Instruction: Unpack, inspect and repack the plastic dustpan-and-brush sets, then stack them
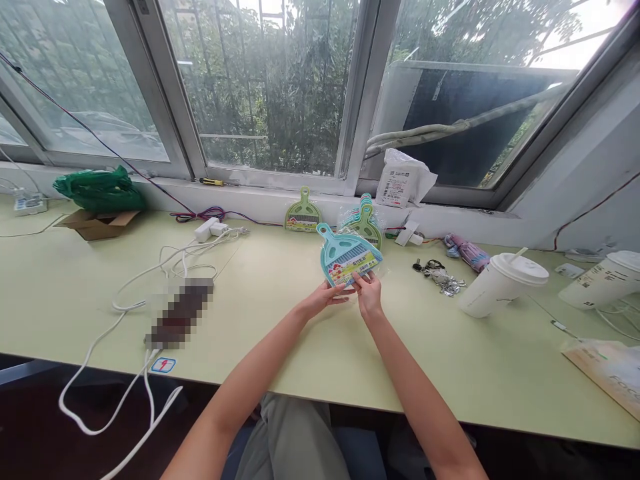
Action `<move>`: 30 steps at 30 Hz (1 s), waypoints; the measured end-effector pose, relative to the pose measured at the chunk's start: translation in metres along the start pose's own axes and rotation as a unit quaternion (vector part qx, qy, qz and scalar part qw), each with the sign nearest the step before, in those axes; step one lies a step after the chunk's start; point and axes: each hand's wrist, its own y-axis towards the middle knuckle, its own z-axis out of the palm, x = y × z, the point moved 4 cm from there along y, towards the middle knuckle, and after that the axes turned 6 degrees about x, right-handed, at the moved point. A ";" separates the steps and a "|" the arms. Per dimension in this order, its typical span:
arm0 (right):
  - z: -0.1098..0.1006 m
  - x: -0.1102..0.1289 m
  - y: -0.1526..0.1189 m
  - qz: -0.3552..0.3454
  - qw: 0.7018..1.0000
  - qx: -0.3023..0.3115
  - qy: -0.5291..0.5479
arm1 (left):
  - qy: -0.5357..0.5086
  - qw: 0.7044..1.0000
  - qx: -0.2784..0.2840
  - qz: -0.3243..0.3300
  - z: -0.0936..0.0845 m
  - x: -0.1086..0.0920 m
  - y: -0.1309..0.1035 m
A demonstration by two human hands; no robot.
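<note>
Head view: the left hand and right hand pinch the lower edge of a wrapped blue dustpan-and-brush set, not yet set down; one green set stands apart, others bunched in a stack, suggesting work partway through.

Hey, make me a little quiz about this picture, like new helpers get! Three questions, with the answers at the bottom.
1. True or false: the left hand and the right hand both touch the light blue dustpan.

2. Pick one: what color is the single dustpan at the back, just left of the dustpan pile?
a) pink
b) green
c) black

3. Fill in the blank: the white cup nearer the hands has a ____ sticking up from its lid.

Key: 1. True. 2. b. 3. Straw.
</note>
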 end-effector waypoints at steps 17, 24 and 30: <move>-0.014 -0.009 0.015 0.088 0.981 0.109 -0.135 | -0.005 0.971 -0.232 0.057 -0.036 0.000 0.008; -0.023 0.032 0.012 -0.247 0.797 0.127 -0.537 | -0.084 0.954 -0.284 0.036 -0.081 -0.019 -0.011; -0.013 0.025 0.004 -0.325 0.745 0.167 -0.559 | -0.037 0.979 -0.201 -0.023 -0.076 -0.022 -0.017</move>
